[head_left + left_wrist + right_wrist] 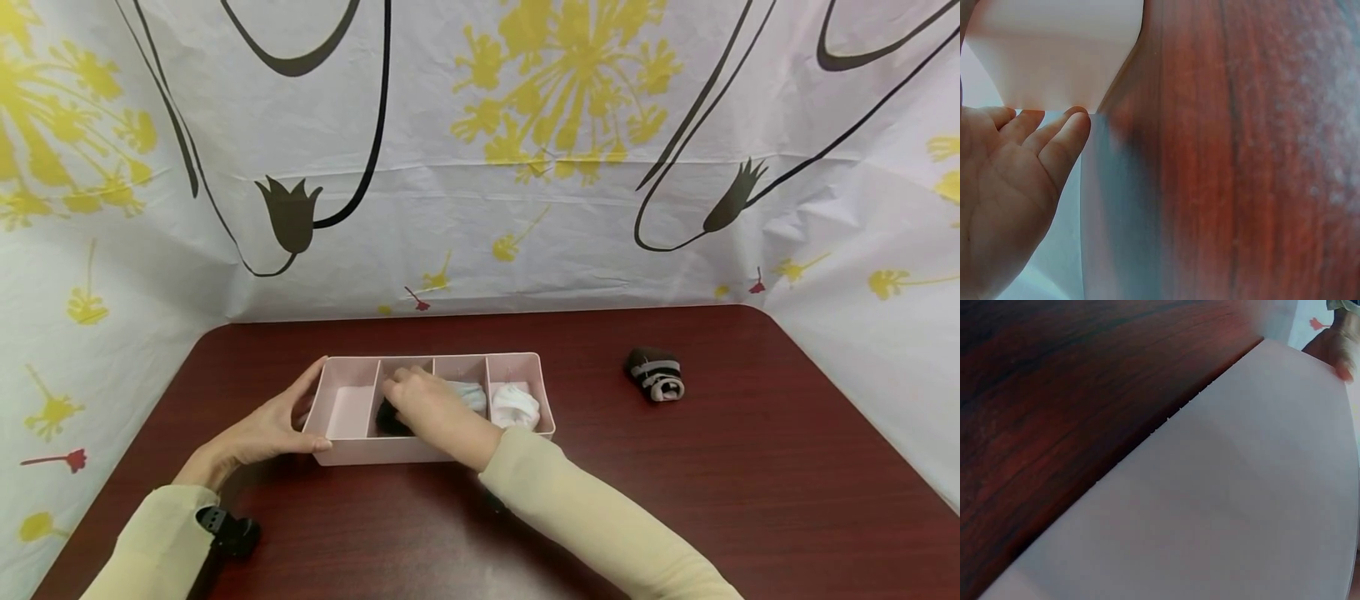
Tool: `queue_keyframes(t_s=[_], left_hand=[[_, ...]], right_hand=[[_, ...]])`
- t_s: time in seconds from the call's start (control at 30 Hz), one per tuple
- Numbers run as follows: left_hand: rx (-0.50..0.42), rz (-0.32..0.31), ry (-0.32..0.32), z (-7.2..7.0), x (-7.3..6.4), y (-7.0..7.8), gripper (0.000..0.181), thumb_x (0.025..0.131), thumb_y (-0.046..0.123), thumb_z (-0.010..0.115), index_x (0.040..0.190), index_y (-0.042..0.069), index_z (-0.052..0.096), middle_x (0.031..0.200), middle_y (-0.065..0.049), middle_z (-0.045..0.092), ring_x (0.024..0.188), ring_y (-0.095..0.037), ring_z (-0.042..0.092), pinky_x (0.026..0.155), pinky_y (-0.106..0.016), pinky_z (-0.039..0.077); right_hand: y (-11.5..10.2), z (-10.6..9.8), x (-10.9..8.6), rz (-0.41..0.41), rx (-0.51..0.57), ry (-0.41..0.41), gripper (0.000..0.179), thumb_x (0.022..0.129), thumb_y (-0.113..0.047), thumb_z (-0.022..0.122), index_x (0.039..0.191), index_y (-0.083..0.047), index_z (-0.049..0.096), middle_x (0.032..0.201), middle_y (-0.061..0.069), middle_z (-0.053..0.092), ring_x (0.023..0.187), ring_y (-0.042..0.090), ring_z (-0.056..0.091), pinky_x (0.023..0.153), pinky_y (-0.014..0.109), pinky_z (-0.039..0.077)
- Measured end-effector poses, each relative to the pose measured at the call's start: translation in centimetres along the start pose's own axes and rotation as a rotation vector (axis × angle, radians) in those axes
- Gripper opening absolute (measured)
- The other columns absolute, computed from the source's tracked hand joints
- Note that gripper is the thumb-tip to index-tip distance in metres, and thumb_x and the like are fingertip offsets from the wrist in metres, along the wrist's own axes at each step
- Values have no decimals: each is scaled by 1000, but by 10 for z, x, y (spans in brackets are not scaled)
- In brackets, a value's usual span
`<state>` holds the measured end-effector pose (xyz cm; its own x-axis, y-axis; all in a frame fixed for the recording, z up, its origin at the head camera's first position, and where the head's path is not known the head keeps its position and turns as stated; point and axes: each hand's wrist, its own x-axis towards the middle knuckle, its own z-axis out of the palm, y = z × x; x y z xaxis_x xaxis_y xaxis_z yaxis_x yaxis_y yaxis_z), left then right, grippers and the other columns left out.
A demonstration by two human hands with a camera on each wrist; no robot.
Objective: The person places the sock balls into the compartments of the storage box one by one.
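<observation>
A pale pink divided box (427,452) stands on the table. My left hand (262,425) grips its left end, thumb at the front corner and fingers at the far corner; in the left wrist view that hand (1016,169) has its fingertips at the box's edge (1066,56). My right hand (431,408) reaches down into the second compartment from the left, over a black sock (392,421); its fingertips are hidden. A light grey-blue folded sock (471,395) lies in the third compartment, a white one (516,407) in the rightmost. The leftmost compartment shows its bare floor.
A rolled brown, grey and black striped sock (654,375) lies on the dark red wooden table (720,467), right of the box. A patterned white sheet (480,275) hangs behind the table and along its sides. The box's front wall (1210,487) fills much of the right wrist view.
</observation>
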<state>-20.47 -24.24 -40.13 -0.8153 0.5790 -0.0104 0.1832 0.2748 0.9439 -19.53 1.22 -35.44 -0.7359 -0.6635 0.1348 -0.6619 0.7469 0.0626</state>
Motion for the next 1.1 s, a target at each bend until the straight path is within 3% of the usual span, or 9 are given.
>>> queue_keyframes(t_s=[0.1, 0.3, 0.6, 0.73, 0.87, 1.1], left_hand=[[-1, 5, -3, 0, 0, 0, 110, 77, 3, 73, 153, 23, -4, 152, -23, 10, 121, -33, 42, 83, -27, 48], [-23, 23, -16, 0, 0, -1, 110, 77, 2, 72, 152, 21, -5, 152, -24, 9, 116, -8, 48, 83, -26, 48], [-30, 23, -17, 0, -1, -1, 110, 77, 2, 72, 152, 20, -5, 152, -24, 8, 116, -5, 48, 84, -25, 48], [-30, 27, -17, 1, -1, 1, 110, 77, 1, 72, 152, 20, -5, 152, -25, 9, 115, -4, 47, 84, -25, 48], [-21, 27, -10, 1, -2, 1, 109, 77, 1, 72, 153, 20, -4, 151, -26, 11, 114, -4, 48, 84, -25, 48], [-23, 32, -11, 2, -1, 0, 109, 77, 1, 72, 153, 20, -4, 150, -27, 11, 112, 2, 48, 84, -24, 47]], right_hand=[[0, 2, 0, -6, -8, -3, 26, 82, -21, 72, 106, -14, 65, 101, 0, 62, 96, 18, 58, 82, 26, 49], [2, 4, 0, -24, 3, 3, 25, 82, -25, 73, 104, -14, 66, 98, 0, 62, 95, 17, 58, 82, 26, 48], [10, -3, -11, -54, 182, 46, 32, 83, -27, 72, 110, -10, 66, 101, 2, 62, 96, 17, 59, 83, 25, 48], [20, -10, -22, -79, 297, 124, 36, 83, -22, 72, 115, -8, 64, 107, 4, 63, 99, 17, 61, 85, 26, 48], [33, -16, -35, -127, 400, 233, 37, 81, -15, 74, 115, -6, 63, 107, 6, 65, 92, 18, 62, 82, 27, 49], [66, -20, -62, -149, 395, 387, 39, 78, -14, 76, 112, -1, 63, 100, 8, 66, 88, 18, 63, 78, 25, 50]])
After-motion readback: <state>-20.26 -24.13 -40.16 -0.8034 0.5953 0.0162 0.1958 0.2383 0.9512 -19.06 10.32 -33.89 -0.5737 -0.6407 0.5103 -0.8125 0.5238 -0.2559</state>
